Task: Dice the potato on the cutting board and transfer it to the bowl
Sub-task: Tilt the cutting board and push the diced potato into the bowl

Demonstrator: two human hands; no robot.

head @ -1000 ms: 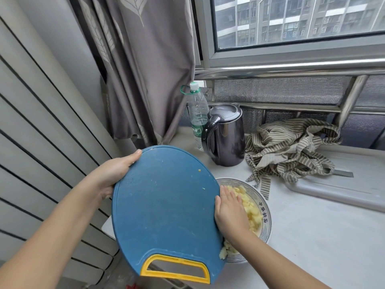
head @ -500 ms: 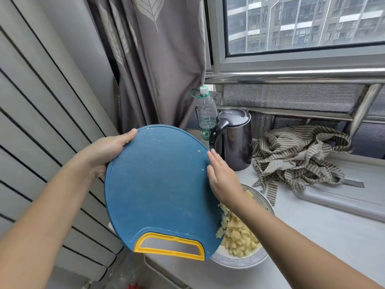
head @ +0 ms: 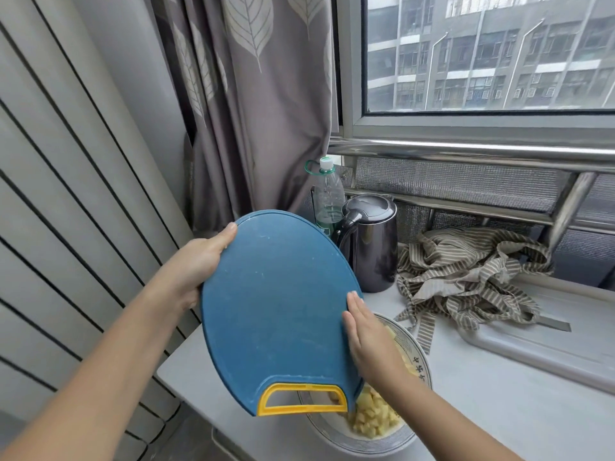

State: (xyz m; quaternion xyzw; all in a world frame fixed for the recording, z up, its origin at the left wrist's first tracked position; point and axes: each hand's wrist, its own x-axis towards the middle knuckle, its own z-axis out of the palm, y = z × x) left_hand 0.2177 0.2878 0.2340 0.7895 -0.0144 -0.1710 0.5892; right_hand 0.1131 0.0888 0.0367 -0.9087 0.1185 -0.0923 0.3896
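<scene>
A round blue cutting board (head: 276, 311) with a yellow handle is tilted up on edge over a patterned bowl (head: 417, 357) on the counter. My left hand (head: 199, 261) grips the board's upper left rim, thumb on its face. My right hand (head: 369, 337) lies with straight fingers against the board's right edge, above the bowl. Diced potato (head: 372, 419) fills the bowl; part of it is hidden behind the board and my right hand. The board's face looks bare.
A dark electric kettle (head: 369, 247) and a plastic water bottle (head: 327, 194) stand just behind the board. A striped cloth (head: 466, 281) is heaped on a grey tray (head: 545, 347) to the right. A curtain hangs at the back left, the counter edge (head: 173, 377) lies at the left.
My right hand went up the board's right edge, then slid back down toward the bowl. The small potato bit near the board's upper right edge is gone. The view shifted.
</scene>
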